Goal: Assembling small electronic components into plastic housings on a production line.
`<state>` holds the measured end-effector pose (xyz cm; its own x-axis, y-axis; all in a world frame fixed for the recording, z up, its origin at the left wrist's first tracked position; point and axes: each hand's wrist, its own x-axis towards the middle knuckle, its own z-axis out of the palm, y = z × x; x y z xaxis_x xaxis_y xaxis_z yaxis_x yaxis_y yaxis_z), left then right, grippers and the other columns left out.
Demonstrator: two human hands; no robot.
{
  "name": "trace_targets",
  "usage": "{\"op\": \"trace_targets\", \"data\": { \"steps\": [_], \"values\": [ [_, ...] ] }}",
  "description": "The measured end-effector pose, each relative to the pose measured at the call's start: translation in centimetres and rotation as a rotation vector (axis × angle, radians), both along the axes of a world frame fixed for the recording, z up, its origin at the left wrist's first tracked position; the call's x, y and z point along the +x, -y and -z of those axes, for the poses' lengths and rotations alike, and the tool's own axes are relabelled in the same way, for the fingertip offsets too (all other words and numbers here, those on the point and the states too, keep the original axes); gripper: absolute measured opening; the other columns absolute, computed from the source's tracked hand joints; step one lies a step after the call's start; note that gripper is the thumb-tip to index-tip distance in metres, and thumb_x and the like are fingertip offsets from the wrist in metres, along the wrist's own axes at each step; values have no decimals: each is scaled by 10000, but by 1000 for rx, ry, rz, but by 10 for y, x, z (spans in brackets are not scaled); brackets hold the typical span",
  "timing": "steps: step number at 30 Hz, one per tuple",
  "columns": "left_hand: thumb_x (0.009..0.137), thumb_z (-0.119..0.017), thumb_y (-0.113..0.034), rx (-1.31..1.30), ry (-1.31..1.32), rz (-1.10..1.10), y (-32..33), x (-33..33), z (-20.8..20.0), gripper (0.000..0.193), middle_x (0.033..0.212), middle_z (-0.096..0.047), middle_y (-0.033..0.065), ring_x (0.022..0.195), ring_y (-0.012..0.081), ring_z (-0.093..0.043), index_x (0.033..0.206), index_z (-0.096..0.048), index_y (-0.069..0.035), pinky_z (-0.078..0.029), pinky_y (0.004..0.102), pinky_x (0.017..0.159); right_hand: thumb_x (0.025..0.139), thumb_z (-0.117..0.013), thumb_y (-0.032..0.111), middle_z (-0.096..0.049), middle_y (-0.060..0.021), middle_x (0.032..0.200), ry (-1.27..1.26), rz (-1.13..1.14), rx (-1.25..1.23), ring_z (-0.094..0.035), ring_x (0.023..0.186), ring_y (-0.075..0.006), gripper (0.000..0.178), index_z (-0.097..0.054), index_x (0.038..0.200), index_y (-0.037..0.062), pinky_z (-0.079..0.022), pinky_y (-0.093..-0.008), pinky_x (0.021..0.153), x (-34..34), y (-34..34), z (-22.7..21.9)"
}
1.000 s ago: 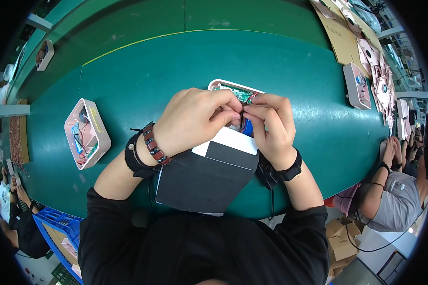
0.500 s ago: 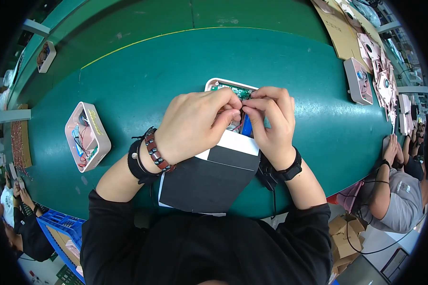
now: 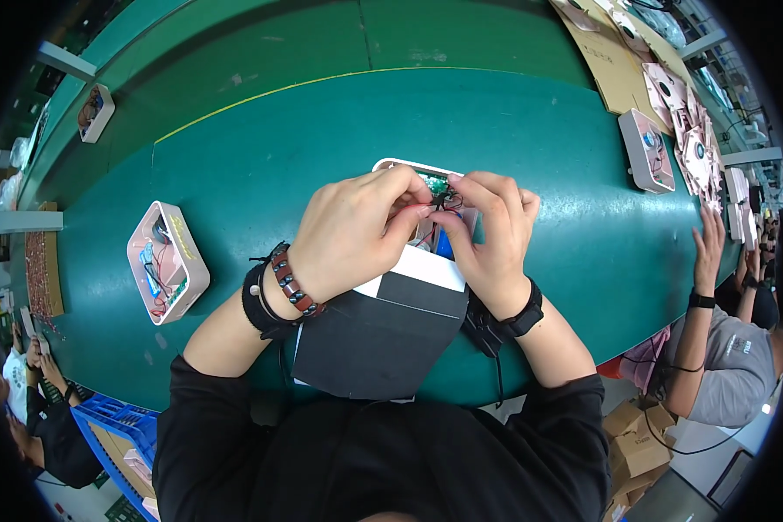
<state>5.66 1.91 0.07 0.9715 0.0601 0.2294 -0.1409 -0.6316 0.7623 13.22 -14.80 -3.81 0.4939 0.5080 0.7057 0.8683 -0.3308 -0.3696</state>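
Both my hands are close together over an open pale housing, middle of the green table, in front of me. Left hand: thumb and forefinger tips pinched together on thin dark wires. Right hand: just beside it, thumb and forefinger tips parted around the same wires; can't tell if they grip. Fingers hide part of the housing. Inside it: green circuit board at the far side, blue cylinder nearer me, by my right thumb.

Black-and-white sheet lies on my side of the housing, between my forearms, white strip nearest the housing. Brown beaded bracelet plus a black band on my left wrist, black wristband on my right. Black device with a cable sits just beside that right wrist.

Well apart on my left: second open housing, tilted to view, wires and blue part inside. Third housing on the right, near a heap of pale pink plates and flat cardboard. Blue crate low left, brown cartons low right. Co-worker in a grey shirt at the right edge, one hand raised by the table.
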Motion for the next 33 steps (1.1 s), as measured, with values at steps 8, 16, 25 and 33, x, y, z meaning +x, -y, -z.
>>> {"op": "trace_targets", "data": {
  "steps": [8,16,25,33],
  "values": [
    [853,-656,-130,-11,45,-6,0,2,1,88,770,-652,72,654,260,-657,836,-601,-63,-489,348,548,726,-773,75,-645,31,849,-4,-64,37,-580,771,-134,357,-631,1052,108,-297,-317,757,3,1,5],
    [856,-662,-141,97,78,-23,0,0,0,101,752,-648,49,615,244,-640,816,-595,-77,-473,339,518,732,-741,35,-633,10,922,-52,-30,-8,-560,815,-158,188,-666,882,121,-311,-320,775,1,-2,-2],
    [856,-666,-155,186,103,-63,2,-1,-2,122,746,-647,33,596,236,-628,796,-585,-87,-464,334,500,740,-729,41,-594,-23,998,-210,-147,36,-523,926,-200,174,-652,879,113,-321,-332,814,6,-1,5],
    [842,-670,-158,232,106,-45,2,0,-2,104,714,-650,39,600,239,-638,808,-599,-90,-471,332,500,735,-726,90,-564,-13,975,-131,-102,-89,-498,954,-216,155,-619,842,125,-303,-374,833,10,-5,1]
  ]
}}
